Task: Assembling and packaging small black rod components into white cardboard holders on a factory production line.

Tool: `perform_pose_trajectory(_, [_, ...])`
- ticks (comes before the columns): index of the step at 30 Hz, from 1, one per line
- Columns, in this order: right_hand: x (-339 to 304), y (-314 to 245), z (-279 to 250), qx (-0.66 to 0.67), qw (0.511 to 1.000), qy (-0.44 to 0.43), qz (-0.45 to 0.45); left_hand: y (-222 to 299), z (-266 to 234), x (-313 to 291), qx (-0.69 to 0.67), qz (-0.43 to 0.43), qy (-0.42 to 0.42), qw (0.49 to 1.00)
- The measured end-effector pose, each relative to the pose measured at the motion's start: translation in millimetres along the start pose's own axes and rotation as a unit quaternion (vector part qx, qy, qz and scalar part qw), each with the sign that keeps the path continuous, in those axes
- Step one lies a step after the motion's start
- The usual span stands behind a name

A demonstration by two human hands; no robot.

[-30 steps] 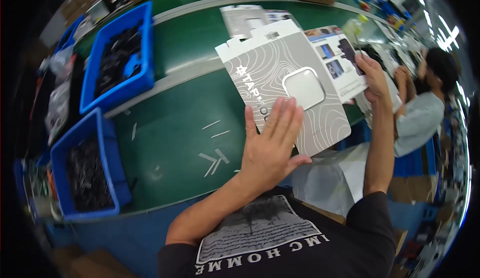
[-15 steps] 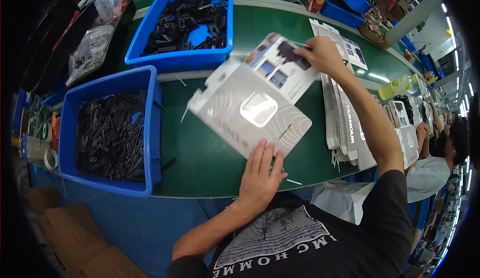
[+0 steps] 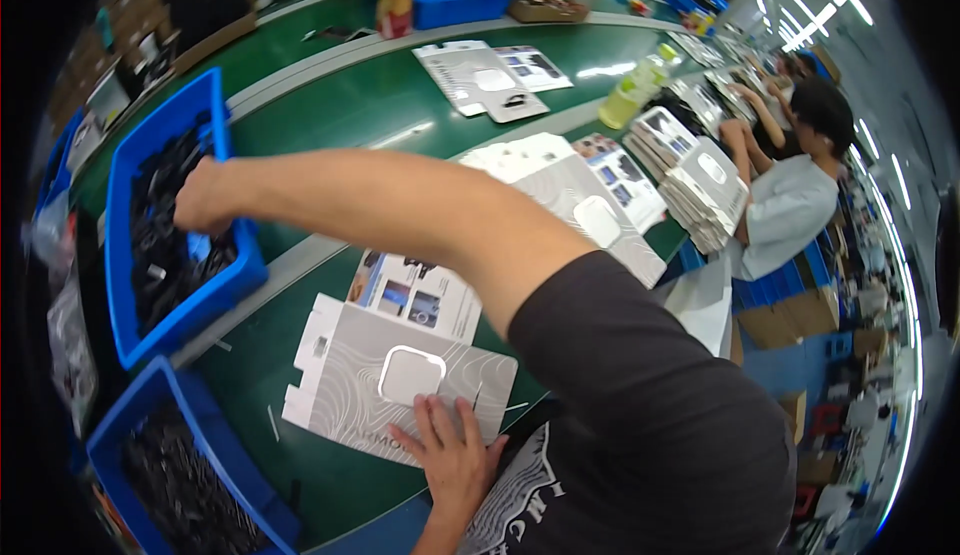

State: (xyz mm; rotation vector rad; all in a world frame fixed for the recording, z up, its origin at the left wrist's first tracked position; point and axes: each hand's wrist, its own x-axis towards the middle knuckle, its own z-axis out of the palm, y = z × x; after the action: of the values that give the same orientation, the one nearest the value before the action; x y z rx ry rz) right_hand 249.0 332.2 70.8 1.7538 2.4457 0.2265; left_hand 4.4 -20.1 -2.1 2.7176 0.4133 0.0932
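Note:
A flat, unfolded grey-and-white cardboard package (image 3: 345, 380) with wavy lines and a rounded square window lies on the green bench in front of me. My left hand (image 3: 455, 455) rests on its near edge, fingers spread. My right arm stretches across to the far blue bin (image 3: 120, 255), which holds black plastic parts (image 3: 160, 270). Over those parts, my right hand (image 3: 207, 197) has its fingers curled; their tips and anything in them are hidden. A second blue bin (image 3: 185, 380) with slim black pieces stands nearer, left of the package.
A pile of similar packages (image 3: 560, 190) sits beyond my right arm. Another flat package (image 3: 470, 75) lies farther back. A yellow-green bottle (image 3: 640, 85) and an amber bottle (image 3: 396, 0) stand on the bench. To the right, a co-worker (image 3: 800, 190) sits by stacked packages.
My right hand has let go of the package's printed panel and moved left into the far bin. The package now lies flat under my left hand. The view has turned to the right.

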Motion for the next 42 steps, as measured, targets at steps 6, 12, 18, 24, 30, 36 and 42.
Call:
perform_pose_trajectory(6, [7.6, -19.5, 7.3, 0.059, 0.998, 0.011, 0.036, -5.3, 12.2, -19.8, -0.042, 0.065, 0.078, 0.994])
perform_pose_trajectory(12, [3.9, -24.8, -6.9, 0.061, 0.998, 0.006, 0.019, -4.5, 16.0, -25.0, -0.056, 0.078, 0.12, 0.988])
perform_pose_trajectory(18, [7.4, -40.0, 0.1, 0.104, 0.994, 0.019, 0.036, 5.2, 11.7, -23.4, -0.057, 0.043, 0.113, 0.991])
perform_pose_trajectory(24, [2.9, -33.5, 8.0, 0.202, 0.955, 0.176, 0.131, 10.8, 14.8, -18.1, -0.075, 0.041, 0.158, 0.984])
perform_pose_trajectory(30, [-36.9, -74.2, -42.0, 0.335, 0.761, 0.513, 0.214, 9.9, -17.1, -24.4, -0.1, -0.017, 0.238, 0.966])
perform_pose_trajectory(36, [-367.5, -114.2, -71.3, 0.64, 0.587, 0.435, 0.237, 35.5, -54.5, 32.2, -0.201, -0.11, 0.287, 0.93])
perform_pose_trajectory(42, [-387.0, -215.5, -8.1, 0.764, 0.443, 0.328, 0.335, 32.5, -61.7, 21.5, -0.23, -0.211, 0.281, 0.907])
